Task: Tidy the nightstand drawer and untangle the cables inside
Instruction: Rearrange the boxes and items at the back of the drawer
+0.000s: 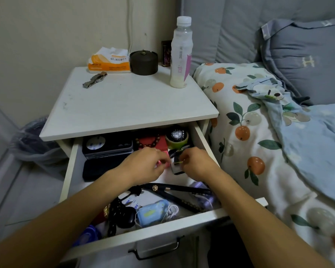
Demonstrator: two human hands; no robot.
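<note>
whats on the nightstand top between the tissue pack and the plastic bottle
In the head view, a dark round lidded jar stands between the tissue pack and the plastic bottle, right beside the tissues.

- My two forearms are bare from the near edge of the view to the wrists, no sleeves showing.
- My left grip (pixel 143 165) wears no watch or bracelet.
- My right grip (pixel 196 164) is likewise bare, wrist unadorned.
</note>
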